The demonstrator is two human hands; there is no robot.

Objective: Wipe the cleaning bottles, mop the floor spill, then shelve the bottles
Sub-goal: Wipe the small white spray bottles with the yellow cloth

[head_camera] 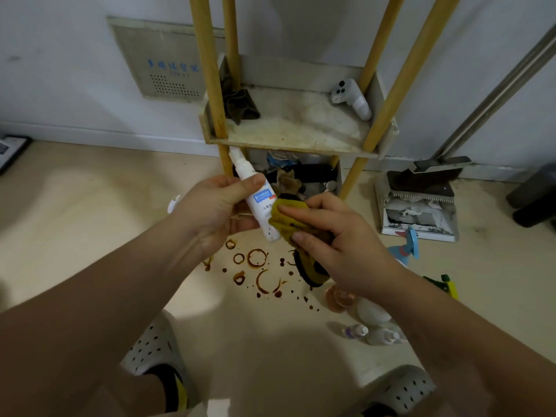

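My left hand (215, 206) grips a small white spray bottle (252, 188) with a blue label, held tilted above the floor. My right hand (334, 236) holds a yellow-brown cloth (285, 221) pressed against the bottle's lower end; the cloth's tail hangs down below my palm. Under my hands, brown rings and drops of a spill (258, 269) mark the beige floor. More bottles lie on the floor at the right: a blue-topped sprayer (406, 245), a white bottle (371, 311), two small clear ones (356, 331). A white spray bottle (352, 97) lies on the shelf (294, 136).
The shelf unit has yellow wooden posts (207, 64), a dark rag (240, 105) on its tray and clutter on the lower tier. A dustpan with brush (421, 200) stands at the right by the wall. A green-yellow sponge (442, 284) lies right. My slippers (156, 344) are below.
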